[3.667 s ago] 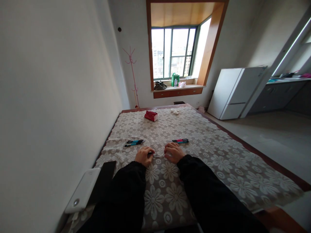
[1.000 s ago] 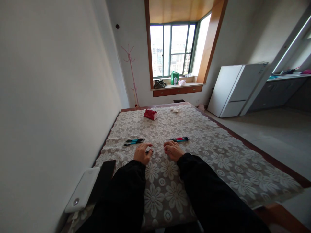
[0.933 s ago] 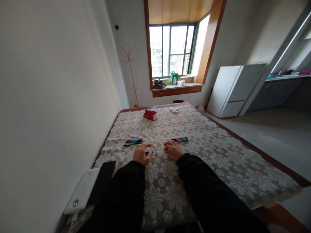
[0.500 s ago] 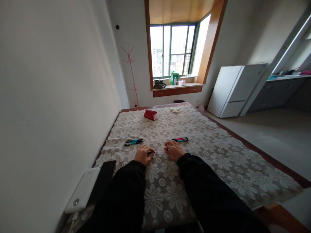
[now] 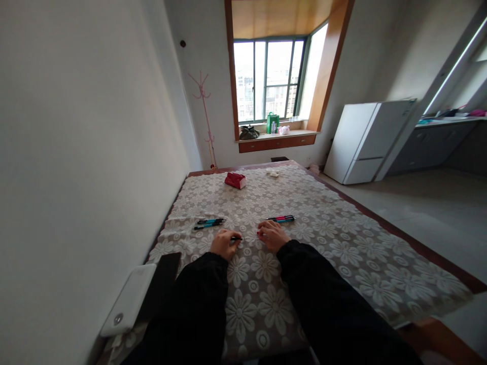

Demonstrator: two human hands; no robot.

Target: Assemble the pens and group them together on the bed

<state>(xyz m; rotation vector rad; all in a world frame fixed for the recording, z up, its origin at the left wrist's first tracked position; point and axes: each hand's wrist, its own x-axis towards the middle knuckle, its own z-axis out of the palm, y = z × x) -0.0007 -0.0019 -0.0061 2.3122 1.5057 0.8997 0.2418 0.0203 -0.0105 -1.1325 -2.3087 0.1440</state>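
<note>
On the flowered cloth (image 5: 342,263) of the tabletop, near the middle of the view, both hands rest close together. The left hand (image 5: 223,244) has its grip closed on a dark pen part (image 5: 236,238), whose tip points to 3 o'clock, toward the other hand. The right hand (image 5: 271,235) has its fingers curled and pinched on a small pink piece (image 5: 259,233); it is too small to tell what piece it is. Between the two hands a thin pale rod seems to run, but this is not sure. Both arms wear black sleeves.

At 11 o'clock from the left hand, near it, lies a group of teal pens (image 5: 208,223). At 1 o'clock from the right hand, just beside it, lies a second group of pens (image 5: 282,219), pink and teal. Far at 12 o'clock a red packet (image 5: 235,180) lies on the cloth. At 8 o'clock, against the wall, a white device (image 5: 127,300) lies next to a black flat thing (image 5: 160,284).
</note>
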